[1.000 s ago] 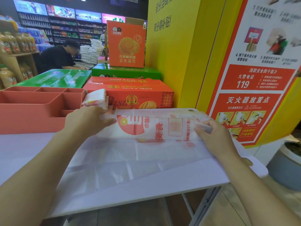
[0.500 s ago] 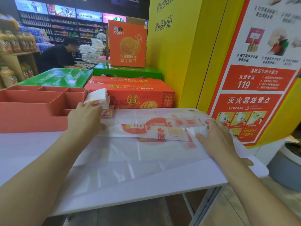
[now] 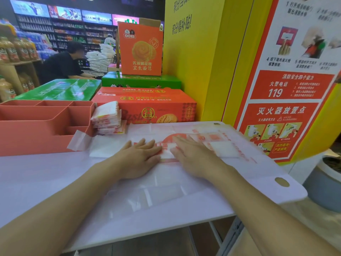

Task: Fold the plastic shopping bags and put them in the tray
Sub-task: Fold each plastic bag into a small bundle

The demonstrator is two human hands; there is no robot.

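The tray (image 3: 27, 143) is sitting at the counter's (image 3: 46, 172) left, with folded bags (image 3: 108, 119) leaning just beside it. The left hand (image 3: 137, 157) and right hand (image 3: 193, 156) are pressing flat, fingers straight, on the partly folded bag (image 3: 224, 149) mid-counter. It is looking thin, limp and slippery, so pinching the crease ends is probably suiting it best.

Hands: two, one left hand (image 3: 137, 156) and one right hand (image 3: 193, 157). One table (image 3: 36, 174). One plastic bag (image 3: 162, 193) spread flat. One stack of folded bags (image 3: 108, 118); the bags within it lie too close to count. One tray (image 3: 36, 126), at least five compartments showing. Boxes, four: one orange box (image 3: 141, 48), one red box (image 3: 147, 104), two green boxes (image 3: 60, 89) (image 3: 142, 81). One poster (image 3: 287, 85). One seated person (image 3: 62, 63). One shopping cart (image 3: 100, 62). One grey pot (image 3: 324, 183). The bottles (image 3: 18, 50) are too blurred to count.
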